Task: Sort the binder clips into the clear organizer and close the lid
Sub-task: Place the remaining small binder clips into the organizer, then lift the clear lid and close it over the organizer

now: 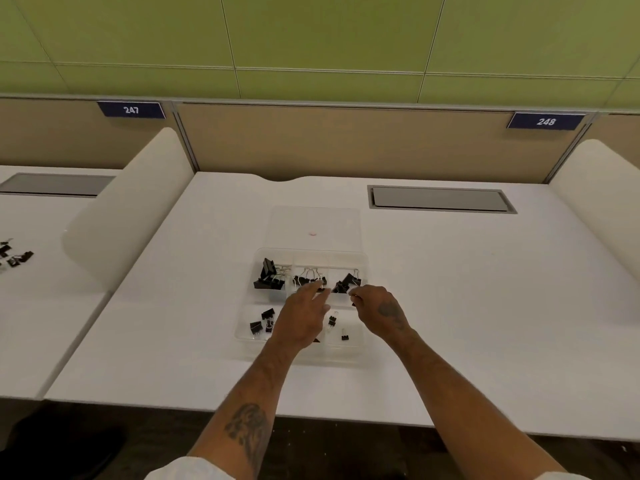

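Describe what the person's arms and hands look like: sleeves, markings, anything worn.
Both forearms are bare. A white left sleeve and a white right sleeve just show at the bottom edge. A dark forearm tattoo marks the left arm, and a smaller hand tattoo sits on the back of the right hand. The left hand looks unmarked. No gloves or watch are visible.

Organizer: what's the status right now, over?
Left hand open over organizer middle. Right hand pinching small clip. Lid open, flat behind. Nothing in the way.
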The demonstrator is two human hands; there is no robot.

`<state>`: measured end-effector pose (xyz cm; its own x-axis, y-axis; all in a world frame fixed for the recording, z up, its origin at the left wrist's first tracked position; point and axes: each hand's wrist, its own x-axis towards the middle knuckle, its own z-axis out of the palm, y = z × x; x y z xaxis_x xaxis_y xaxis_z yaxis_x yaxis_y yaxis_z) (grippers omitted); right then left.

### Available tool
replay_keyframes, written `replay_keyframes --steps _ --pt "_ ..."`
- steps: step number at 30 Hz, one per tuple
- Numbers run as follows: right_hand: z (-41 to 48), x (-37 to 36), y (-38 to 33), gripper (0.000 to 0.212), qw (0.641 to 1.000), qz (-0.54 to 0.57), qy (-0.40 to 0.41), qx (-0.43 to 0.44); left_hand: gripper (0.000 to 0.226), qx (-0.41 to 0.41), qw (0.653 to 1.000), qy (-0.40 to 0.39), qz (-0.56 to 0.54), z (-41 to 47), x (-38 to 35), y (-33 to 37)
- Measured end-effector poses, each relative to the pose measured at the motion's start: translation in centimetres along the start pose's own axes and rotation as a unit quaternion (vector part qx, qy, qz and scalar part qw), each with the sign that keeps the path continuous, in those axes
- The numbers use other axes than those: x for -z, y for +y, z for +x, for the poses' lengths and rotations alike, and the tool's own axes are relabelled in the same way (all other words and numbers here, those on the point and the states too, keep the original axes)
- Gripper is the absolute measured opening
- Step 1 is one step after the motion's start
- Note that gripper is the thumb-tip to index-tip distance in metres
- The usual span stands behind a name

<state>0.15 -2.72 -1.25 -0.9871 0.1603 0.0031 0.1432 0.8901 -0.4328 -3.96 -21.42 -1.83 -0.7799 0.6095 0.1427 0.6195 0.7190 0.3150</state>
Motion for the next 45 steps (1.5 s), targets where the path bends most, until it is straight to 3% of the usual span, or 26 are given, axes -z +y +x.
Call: replay_keyframes --steps 6,9,16,26,36,39,45 --pt "-0.4 -0.2 -0.8 0.028 0.999 -0.021 -0.010 0.028 0.069 0.035 0.995 -0.029 0.092 -0.6 0.2 -2.1" --pt "-0.7 -0.3 -1.0 0.038 0.999 -0.023 0.038 0.006 0.073 0.062 0.991 -0.043 0.112 -0.7 0.6 -3.0" --pt "-0.6 -0.6 -0.6 0.068 0.994 -0.089 -0.014 -0.067 0.077 0.068 0.990 -0.026 0.125 -0.6 0.7 -5.0" --pt "4.3 -0.3 2.2 0.080 0.993 -0.095 -0.010 -0.067 0.084 0.078 0.988 -0.049 0.123 4.0 0.8 -6.8" --pt "11.4 1.0 2.9 0.084 0.996 -0.068 -0.032 -0.055 0.085 0.117 0.980 -0.058 0.148 9.3 2.1 -10.0" --pt "13.4 1.0 3.0 0.074 0.995 -0.058 -0.042 -0.069 0.088 0.123 0.980 -0.073 0.136 11.0 2.4 -11.0" --pt "17.4 0.6 2.9 0.070 0.985 0.067 -0.093 -0.131 0.081 0.133 0.981 -0.089 0.106 14.9 3.1 -13.8"
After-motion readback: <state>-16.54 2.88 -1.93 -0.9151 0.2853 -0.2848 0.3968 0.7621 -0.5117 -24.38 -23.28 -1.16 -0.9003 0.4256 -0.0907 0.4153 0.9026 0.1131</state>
